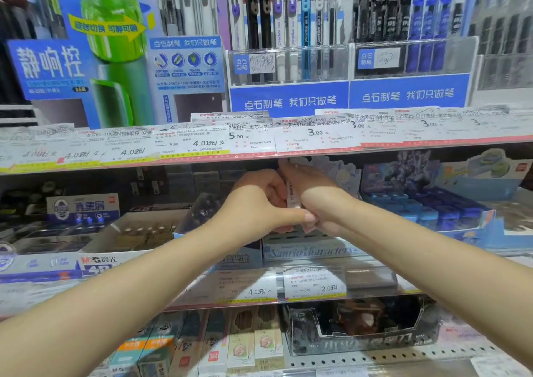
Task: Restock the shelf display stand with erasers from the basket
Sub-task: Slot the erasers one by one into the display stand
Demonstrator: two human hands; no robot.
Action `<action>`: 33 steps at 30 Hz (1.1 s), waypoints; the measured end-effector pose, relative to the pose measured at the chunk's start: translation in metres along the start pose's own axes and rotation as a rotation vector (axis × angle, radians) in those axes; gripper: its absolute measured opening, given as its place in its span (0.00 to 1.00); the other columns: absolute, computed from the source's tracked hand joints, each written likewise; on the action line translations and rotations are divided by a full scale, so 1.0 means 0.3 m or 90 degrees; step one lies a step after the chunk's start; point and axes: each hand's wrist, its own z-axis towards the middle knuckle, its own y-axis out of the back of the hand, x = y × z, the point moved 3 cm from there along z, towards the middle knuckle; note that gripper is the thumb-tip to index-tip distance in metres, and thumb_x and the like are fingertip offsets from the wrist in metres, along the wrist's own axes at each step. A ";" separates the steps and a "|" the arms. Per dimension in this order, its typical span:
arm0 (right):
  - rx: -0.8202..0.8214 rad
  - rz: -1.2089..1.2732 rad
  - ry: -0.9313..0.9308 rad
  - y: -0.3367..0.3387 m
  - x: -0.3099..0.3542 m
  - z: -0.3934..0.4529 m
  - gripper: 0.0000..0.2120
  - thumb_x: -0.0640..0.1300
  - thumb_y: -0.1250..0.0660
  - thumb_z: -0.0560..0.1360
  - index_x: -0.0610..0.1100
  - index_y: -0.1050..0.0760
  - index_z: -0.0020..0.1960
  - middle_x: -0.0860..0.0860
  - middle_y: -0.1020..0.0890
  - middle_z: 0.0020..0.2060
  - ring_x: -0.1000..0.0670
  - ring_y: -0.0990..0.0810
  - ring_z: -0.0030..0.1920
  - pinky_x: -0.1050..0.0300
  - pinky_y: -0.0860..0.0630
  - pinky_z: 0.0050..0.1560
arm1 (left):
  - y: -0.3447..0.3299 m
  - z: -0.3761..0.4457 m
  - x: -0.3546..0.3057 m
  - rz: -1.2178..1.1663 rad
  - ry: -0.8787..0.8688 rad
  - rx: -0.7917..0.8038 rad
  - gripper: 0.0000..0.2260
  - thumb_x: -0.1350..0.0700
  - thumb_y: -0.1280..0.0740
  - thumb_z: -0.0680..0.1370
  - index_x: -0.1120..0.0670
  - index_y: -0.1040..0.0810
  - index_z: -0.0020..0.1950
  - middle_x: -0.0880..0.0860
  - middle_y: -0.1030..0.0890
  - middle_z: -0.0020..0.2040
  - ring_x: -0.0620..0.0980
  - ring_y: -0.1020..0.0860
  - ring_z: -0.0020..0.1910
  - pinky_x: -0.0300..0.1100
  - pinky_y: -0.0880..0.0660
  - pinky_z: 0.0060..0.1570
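Note:
Both my hands reach into the middle shelf, pressed together over a pale blue display stand (308, 251) with cursive lettering on its front. My left hand (259, 203) and my right hand (314, 200) pinch a thin white eraser pack (292, 196) between them, held upright just above the stand. The pack's lower part is hidden by my fingers. The basket is out of view.
A white cardboard box (127, 232) stands left of the stand, and a blue tray of blue erasers (427, 209) to its right. The price-tag rail (259, 140) of the upper shelf hangs just above my hands. Pen displays fill the top shelf; boxes line the shelf below.

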 end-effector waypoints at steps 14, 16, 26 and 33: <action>0.097 -0.243 0.126 0.161 0.009 -0.038 0.05 0.47 0.31 0.72 0.48 0.19 0.47 0.58 0.20 0.37 0.62 0.24 0.36 0.68 0.28 0.33 | 0.088 0.011 0.045 0.022 0.078 0.046 0.10 0.65 0.36 0.75 0.55 0.19 0.37 0.49 0.24 0.25 0.44 0.32 0.22 0.34 0.38 0.23; 0.129 -0.301 0.154 0.155 0.027 -0.049 0.08 0.47 0.28 0.70 0.50 0.18 0.49 0.58 0.17 0.45 0.65 0.21 0.44 0.71 0.26 0.43 | 0.087 0.022 0.039 0.034 0.074 0.070 0.09 0.65 0.36 0.74 0.57 0.19 0.38 0.50 0.24 0.25 0.46 0.32 0.24 0.35 0.37 0.25; 0.167 -0.313 0.130 0.110 0.008 -0.030 0.11 0.41 0.33 0.74 0.45 0.25 0.56 0.51 0.26 0.26 0.53 0.31 0.25 0.62 0.33 0.30 | 0.079 0.055 0.027 0.082 0.003 0.033 0.08 0.52 0.32 0.74 0.55 0.27 0.43 0.57 0.19 0.34 0.49 0.26 0.29 0.40 0.29 0.31; 0.051 -0.471 0.218 0.123 0.000 0.031 0.14 0.38 0.39 0.76 0.45 0.30 0.61 0.49 0.25 0.48 0.51 0.24 0.35 0.73 0.32 0.30 | 0.051 -0.064 0.111 0.496 -0.293 0.297 0.10 0.52 0.36 0.74 0.54 0.20 0.51 0.49 0.18 0.47 0.46 0.22 0.45 0.41 0.27 0.50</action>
